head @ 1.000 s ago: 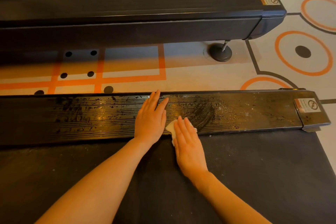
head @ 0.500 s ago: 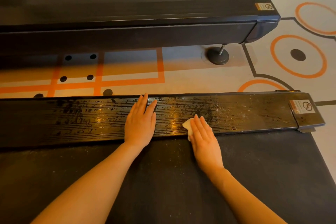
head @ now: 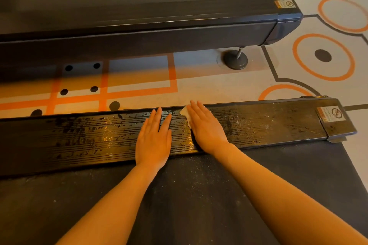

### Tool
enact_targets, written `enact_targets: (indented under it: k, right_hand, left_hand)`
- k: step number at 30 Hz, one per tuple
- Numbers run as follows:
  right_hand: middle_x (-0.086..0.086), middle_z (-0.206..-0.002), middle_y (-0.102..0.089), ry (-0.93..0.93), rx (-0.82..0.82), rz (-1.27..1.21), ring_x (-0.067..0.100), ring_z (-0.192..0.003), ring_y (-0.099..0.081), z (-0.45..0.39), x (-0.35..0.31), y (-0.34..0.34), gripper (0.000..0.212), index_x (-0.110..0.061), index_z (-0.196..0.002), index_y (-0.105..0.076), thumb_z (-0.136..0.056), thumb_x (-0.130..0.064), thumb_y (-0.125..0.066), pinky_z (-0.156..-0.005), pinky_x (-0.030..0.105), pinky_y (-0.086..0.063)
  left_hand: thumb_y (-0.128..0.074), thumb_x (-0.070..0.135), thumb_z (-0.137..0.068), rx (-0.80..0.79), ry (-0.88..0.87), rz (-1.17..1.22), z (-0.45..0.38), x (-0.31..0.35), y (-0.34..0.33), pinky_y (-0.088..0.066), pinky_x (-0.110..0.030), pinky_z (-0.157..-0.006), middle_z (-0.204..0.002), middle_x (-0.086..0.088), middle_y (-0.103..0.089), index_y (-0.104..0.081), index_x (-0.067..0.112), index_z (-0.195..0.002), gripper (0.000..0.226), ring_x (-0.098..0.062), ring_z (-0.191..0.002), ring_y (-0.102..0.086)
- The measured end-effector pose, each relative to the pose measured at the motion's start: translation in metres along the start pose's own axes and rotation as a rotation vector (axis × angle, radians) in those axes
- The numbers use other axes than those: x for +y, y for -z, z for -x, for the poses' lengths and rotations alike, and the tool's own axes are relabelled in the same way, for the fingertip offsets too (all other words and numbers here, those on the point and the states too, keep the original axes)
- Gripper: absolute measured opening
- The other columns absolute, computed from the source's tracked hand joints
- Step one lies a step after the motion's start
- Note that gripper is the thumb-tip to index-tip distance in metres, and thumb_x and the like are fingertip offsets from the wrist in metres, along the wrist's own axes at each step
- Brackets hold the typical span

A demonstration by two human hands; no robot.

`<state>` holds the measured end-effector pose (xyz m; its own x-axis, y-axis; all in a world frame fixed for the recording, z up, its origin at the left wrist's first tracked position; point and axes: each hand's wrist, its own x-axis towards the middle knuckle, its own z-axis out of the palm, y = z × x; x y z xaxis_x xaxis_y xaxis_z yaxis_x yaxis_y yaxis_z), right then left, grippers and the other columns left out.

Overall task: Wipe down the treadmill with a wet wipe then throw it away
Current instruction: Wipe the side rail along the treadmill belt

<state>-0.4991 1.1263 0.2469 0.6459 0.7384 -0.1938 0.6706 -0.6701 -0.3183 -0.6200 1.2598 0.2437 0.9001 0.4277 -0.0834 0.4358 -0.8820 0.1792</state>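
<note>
Wiping ongoing — right hand (head: 207, 127) flat, pressing white wet wipe (head: 186, 116) on ribbed black treadmill side rail (head: 79, 135); left hand (head: 153, 141) flat, empty. Rail wet toward 9 o'clock, dusty toward 3 — disposal pending.

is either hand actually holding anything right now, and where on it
Nothing is gripped. The right hand presses the wet wipe flat under straight fingers onto the side rail; only the wipe's left edge shows. The left hand rests flat on the rail, empty.

Two hands lie flat, side by side, mid-frame on a treadmill side rail (head: 79, 137): left hand (head: 154, 141) bare, right hand (head: 207, 127) atop a wipe (head: 185, 114).
</note>
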Motion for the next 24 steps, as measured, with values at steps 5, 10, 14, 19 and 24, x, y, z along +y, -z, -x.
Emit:
enact_targets:
  k: [5,10,14,19,24]
  right_hand:
    - [0.004,-0.162,-0.020,-0.008,0.026,-0.023,0.020,-0.150,-0.010,-0.011,0.006,0.005,0.050,-0.014,-0.154,-0.021,-0.107,-0.030,-0.027,-0.120,0.031,-0.005]
    - [0.007,-0.157,-0.032,-0.096,0.043,-0.103,0.022,-0.147,-0.021,0.000,0.045,0.018,0.047,-0.013,-0.150,-0.034,-0.106,-0.029,-0.033,-0.119,0.031,-0.012]
    - [0.006,-0.158,-0.029,-0.178,0.050,-0.145,0.020,-0.148,-0.018,0.007,0.061,0.019,0.047,-0.013,-0.150,-0.033,-0.106,-0.029,-0.035,-0.119,0.030,-0.011]
    - [-0.001,-0.162,-0.016,-0.202,0.070,-0.218,0.015,-0.150,-0.007,0.018,0.054,0.019,0.051,-0.017,-0.154,-0.024,-0.106,-0.029,-0.036,-0.119,0.033,-0.013]
    - [0.000,-0.160,-0.021,-0.138,0.131,-0.238,0.014,-0.147,-0.015,0.060,0.048,0.004,0.052,-0.016,-0.152,-0.029,-0.103,-0.028,-0.044,-0.121,0.037,-0.018]
  left_hand:
    - [-0.026,0.037,-0.103,-0.017,-0.006,-0.020,-0.001,-0.002,0.000,-0.001,-0.034,-0.120,-0.163,-0.003,-0.002,-0.013,0.024,-0.154,0.054,-0.019,-0.150,0.003]
    - [-0.023,0.038,-0.104,-0.026,-0.015,-0.021,-0.001,-0.002,0.000,0.002,-0.033,-0.119,-0.163,-0.003,0.002,-0.009,0.025,-0.153,0.054,-0.018,-0.149,0.008]
    - [-0.024,0.037,-0.104,-0.027,-0.014,-0.016,-0.001,-0.002,0.000,0.000,-0.033,-0.120,-0.163,-0.003,0.000,-0.012,0.024,-0.154,0.053,-0.018,-0.149,0.006]
    - [-0.026,0.036,-0.104,-0.019,-0.016,-0.003,0.000,-0.001,0.001,0.000,-0.033,-0.119,-0.163,-0.004,-0.002,-0.014,0.023,-0.154,0.053,-0.018,-0.149,0.005]
    - [-0.036,0.033,-0.103,0.000,-0.021,0.014,0.000,-0.003,0.000,-0.006,-0.035,-0.116,-0.162,-0.009,-0.015,-0.029,0.019,-0.152,0.052,-0.024,-0.150,-0.009]
